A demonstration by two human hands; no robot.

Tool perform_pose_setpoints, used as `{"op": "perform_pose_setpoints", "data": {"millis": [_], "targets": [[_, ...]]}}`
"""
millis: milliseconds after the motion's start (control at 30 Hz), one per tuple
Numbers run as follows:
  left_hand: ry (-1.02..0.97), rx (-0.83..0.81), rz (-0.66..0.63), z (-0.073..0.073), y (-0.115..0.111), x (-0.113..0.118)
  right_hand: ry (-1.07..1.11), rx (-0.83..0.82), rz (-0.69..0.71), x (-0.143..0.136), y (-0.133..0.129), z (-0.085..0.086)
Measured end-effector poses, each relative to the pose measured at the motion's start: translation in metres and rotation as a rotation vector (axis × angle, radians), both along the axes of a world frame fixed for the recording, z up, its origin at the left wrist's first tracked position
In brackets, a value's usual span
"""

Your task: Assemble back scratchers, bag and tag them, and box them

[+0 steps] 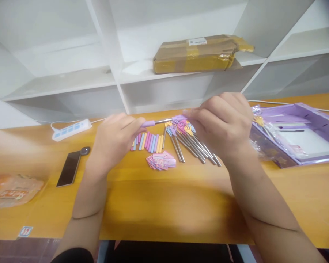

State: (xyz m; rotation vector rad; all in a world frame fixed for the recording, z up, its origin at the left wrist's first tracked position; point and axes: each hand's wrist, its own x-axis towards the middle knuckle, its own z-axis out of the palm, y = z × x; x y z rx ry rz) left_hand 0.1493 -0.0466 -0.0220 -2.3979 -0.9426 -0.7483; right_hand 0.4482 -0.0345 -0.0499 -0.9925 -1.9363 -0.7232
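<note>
Between my two hands a back scratcher [162,121] with a metal rod is held level above the table. My left hand [113,137] is closed on its light purple handle sleeve, and my right hand [222,118] pinches its purple head, which my fingers partly cover. Below lies a row of pink, blue, yellow and purple sleeves [151,142]. Several metal rods with coloured hand-shaped heads [197,146] form a pile to its right, partly hidden by my right hand. In front of the row sits a small heap of pink printed cards [161,161].
A purple open box [287,160] with clear plastic wrapping stands at right. On the left are a power strip [71,129], a phone [68,168], a small dark object [84,150] and an orange plastic bag [16,190]. A taped carton [193,54] rests on the white shelf behind.
</note>
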Motion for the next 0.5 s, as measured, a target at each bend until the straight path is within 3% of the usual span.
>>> {"op": "perform_pose_setpoints", "data": {"millis": [167, 267, 367, 500], "targets": [[-0.006, -0.028, 0.022, -0.01, 0.021, 0.0, -0.025, -0.111, -0.127, 0.014, 0.008, 0.005], [-0.037, -0.096, 0.011, -0.017, 0.045, -0.013, -0.001, -0.112, -0.215, 0.037, 0.029, 0.007], [-0.077, -0.205, 0.037, -0.022, 0.07, -0.042, 0.022, -0.012, -0.331, 0.082, 0.062, 0.0], [-0.172, -0.278, 0.188, -0.023, 0.092, -0.102, 0.12, 0.161, -0.413, 0.174, 0.1, -0.023]]}}
